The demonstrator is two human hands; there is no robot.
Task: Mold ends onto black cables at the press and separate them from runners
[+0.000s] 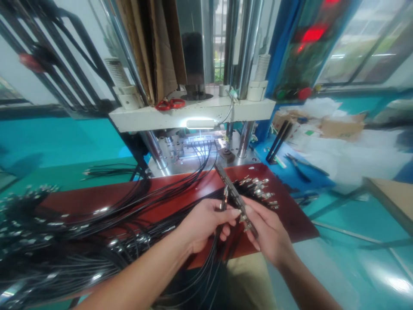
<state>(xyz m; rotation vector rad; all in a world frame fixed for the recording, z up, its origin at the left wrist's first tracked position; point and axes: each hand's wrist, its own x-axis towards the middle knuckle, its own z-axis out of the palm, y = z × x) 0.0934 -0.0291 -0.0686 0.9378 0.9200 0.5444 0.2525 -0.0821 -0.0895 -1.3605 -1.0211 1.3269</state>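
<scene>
My right hand [267, 230] is closed on a dark metal bar [232, 191] with slots along it, which slants up and away toward the press. Some small brass-coloured metal ends sit along the bar near my fingers. My left hand [206, 221] is closed round black cables [213, 249] that hang down below it; a metal connector end [226, 191] pokes up above its fingers. Its thumb reaches the bar's left side. Under both hands lies a dark red board [300, 224]. More cables with silvery connector ends [261, 189] rest on it just beyond my hands.
Ahead stands a press with a white plate [155, 120], a lit lamp and steel posts; cables run into its lit fixture [200, 140]. Red-handled scissors [170, 104] lie on the plate. Large cable bundles [58, 249] fill the left. Pliers [298, 168] lie on a blue surface at right.
</scene>
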